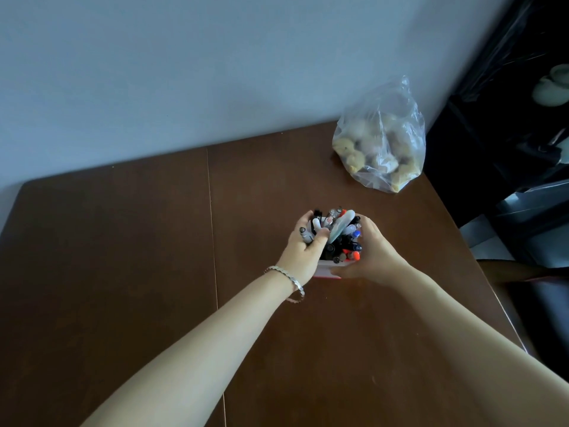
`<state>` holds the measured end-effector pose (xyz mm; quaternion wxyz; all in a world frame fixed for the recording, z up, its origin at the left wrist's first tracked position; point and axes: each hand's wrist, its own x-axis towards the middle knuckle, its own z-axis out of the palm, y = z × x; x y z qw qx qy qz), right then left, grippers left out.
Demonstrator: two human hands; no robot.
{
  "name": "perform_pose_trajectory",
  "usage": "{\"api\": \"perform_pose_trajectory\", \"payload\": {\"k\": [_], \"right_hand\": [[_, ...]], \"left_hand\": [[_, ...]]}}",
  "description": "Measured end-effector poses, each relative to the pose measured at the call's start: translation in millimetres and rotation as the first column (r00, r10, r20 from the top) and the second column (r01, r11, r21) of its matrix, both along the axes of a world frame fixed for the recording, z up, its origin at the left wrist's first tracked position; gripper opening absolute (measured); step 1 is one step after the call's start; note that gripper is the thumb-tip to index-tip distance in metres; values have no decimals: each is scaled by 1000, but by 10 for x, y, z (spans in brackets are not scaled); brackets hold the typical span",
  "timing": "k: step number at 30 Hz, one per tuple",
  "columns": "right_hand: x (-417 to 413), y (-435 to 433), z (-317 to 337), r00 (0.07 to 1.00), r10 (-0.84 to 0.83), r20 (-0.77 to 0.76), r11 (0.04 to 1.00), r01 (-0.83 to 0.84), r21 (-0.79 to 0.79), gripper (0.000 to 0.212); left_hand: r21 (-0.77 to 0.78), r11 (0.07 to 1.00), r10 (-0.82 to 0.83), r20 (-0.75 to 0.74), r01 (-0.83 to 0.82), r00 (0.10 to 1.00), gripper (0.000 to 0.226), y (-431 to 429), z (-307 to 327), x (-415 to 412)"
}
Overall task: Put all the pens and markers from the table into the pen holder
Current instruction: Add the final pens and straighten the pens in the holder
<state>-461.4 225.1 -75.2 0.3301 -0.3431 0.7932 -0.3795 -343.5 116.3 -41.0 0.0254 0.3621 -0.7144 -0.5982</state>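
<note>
A small white and red pen holder stands on the brown table, a little right of the middle. It is packed with several pens and markers that stick out of its top, with black, orange and blue caps. My left hand is closed around a bunch of pens at the holder's left side, thumb pressed among them. My right hand cups the holder's right side, thumb along its front base. I see no loose pens on the table top.
A clear plastic bag with yellowish lumps sits at the table's far right corner, close to the wall. Dark furniture and a chair stand past the right edge. A seam runs down the table left of the holder.
</note>
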Motion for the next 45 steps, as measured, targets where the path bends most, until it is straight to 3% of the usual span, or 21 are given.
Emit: {"api": "perform_pose_trajectory", "payload": {"k": [2, 3, 5, 6, 8, 10, 13, 16, 19, 22, 26, 28, 30, 33, 38, 45], "right_hand": [[-10, 11, -10, 1000, 11, 1, 1000, -11, -3, 85], [-16, 15, -20, 1000, 11, -4, 1000, -11, -3, 84], [-23, 14, -43, 1000, 9, -8, 1000, -9, -5, 85], [-25, 8, -61, 1000, 8, -2, 1000, -8, -2, 84], [-22, -14, -82, 1000, 12, -23, 1000, -12, 17, 75], [-26, -29, -118, 998, 15, -67, 999, -12, 37, 73], [-30, -38, -106, 993, 26, -111, 1000, -26, 2, 91], [-25, -45, -117, 992, 34, -123, 999, -36, -13, 87], [-31, -57, -161, 995, 11, -95, 1000, -11, 5, 83], [-8, -35, -110, 996, 13, -91, 1000, -14, -11, 89], [31, -9, -1, 993, 24, -112, 999, -27, -20, 89], [100, 16, 83, 992, 18, -121, 999, -21, -29, 87], [248, 37, 156, 990, 42, -137, 998, -47, -33, 87], [607, 21, 247, 986, 118, -117, 992, -121, -23, 85], [1370, -115, 202, 972, 232, -42, 972, -233, -32, 86], [1817, -114, 103, 985, 168, 30, 986, -168, -19, 85]], "left_hand": [[129, 990, 67, -108, -53, 992, 66, -14, 55, 18], [102, 991, 103, -218, -82, 971, 74, -26, 108, 64], [-207, 976, -22, -414, -71, 910, 75, -62, 219, 143], [-437, 899, -185, -428, -24, 885, 68, -91, 228, 166], [-802, 594, -455, -271, 62, 848, 54, -93, 217, 152], [-921, 368, -537, -100, 126, 838, 48, -26, 214, 96], [-939, 305, -539, -31, 161, 842, 41, 20, 184, -33], [-957, 251, -534, -13, 143, 846, 35, -61, 102, -129], [-946, 269, -515, 15, 179, 857, 36, -149, -61, 4], [-918, 253, -468, 159, 304, 869, 45, -104, -149, 175], [-772, 398, -451, 305, 495, 839, 65, -52, -39, 179], [-703, 579, -472, 123, 413, 873, 66, -58, 11, 282], [-590, 777, -357, -127, 218, 925, 62, -82, 57, 480], [-389, 919, -146, -199, 59, 969, 55, -88, 89, 932], [-379, 925, -73, -209, -13, 975, 41, 41, 42, 1632], [-368, 930, -32, -79, 1, 996, 39, 18, -41, 1945]]}}
